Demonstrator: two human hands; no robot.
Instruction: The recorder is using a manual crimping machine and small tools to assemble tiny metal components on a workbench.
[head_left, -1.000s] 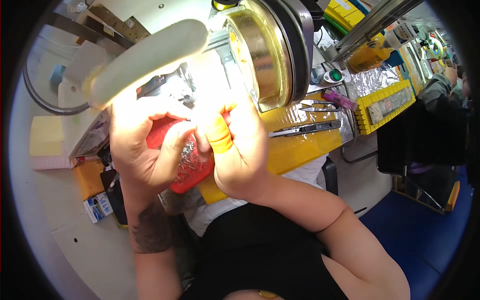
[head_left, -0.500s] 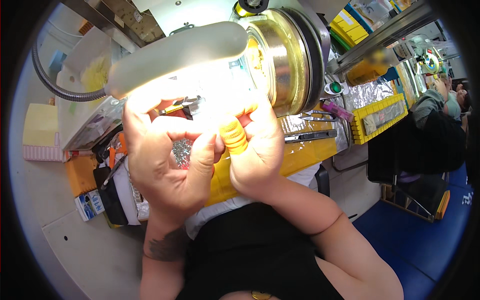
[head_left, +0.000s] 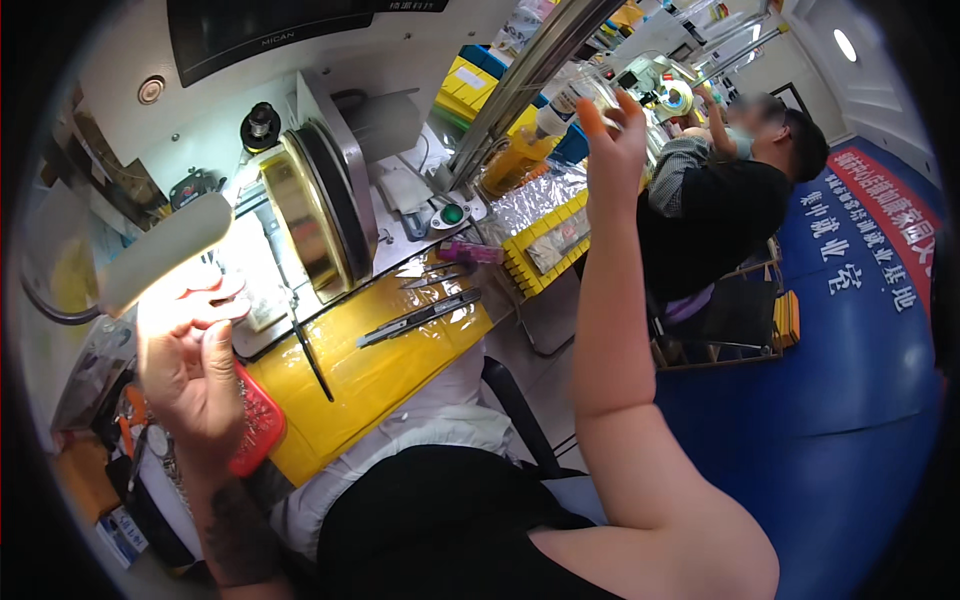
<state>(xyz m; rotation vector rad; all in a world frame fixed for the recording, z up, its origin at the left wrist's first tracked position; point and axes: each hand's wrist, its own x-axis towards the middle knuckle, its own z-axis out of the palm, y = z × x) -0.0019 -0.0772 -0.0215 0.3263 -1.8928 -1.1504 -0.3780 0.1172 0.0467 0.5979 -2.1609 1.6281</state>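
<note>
My left hand (head_left: 195,365) is under the bright lamp (head_left: 165,250), its fingers curled and thumb bent in toward them. Glare hides what they pinch, if anything. Just below its wrist side lies a red tray (head_left: 262,420) of tiny shiny pieces. My right arm is stretched up and forward. At its end my right hand (head_left: 617,135) has its fingers apart, an orange cover on one of them, and nothing visible in it. Right beside those fingers is a clear bottle with a white label (head_left: 558,112); whether they touch cannot be told.
A round drum machine (head_left: 310,220) stands behind the yellow mat (head_left: 370,385). On the mat lie a utility knife (head_left: 420,318) and a thin black rod (head_left: 312,360). A yellow ridged tray (head_left: 550,240) is at the right. Further right sits a person in black (head_left: 715,215).
My hands, together under the lamp before, are now apart. The right has swung far up and right to the bottle; the left stays by the lamp. The view has turned right.
</note>
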